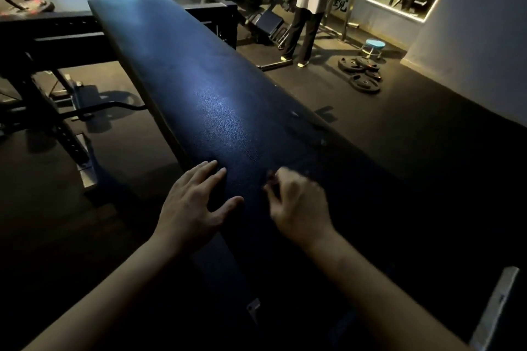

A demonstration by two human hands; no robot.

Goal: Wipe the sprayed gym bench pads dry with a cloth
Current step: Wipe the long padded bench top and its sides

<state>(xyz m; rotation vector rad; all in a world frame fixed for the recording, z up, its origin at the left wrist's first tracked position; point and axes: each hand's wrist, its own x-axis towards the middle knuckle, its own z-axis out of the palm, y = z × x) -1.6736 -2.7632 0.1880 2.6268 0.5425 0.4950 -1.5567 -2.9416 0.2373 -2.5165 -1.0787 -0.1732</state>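
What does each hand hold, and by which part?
The left hand holds nothing; it lies flat on the bench pad. The right hand is curled and blurred; whether it holds anything cannot be told.

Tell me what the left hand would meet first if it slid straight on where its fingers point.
Nothing but bare bench pad: the left hand lies flat on it, fingers aimed up its length. The way looks free, though depth is unclear.

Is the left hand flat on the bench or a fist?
Flat. The left hand lies with fingers straight and spread on the bench pad.
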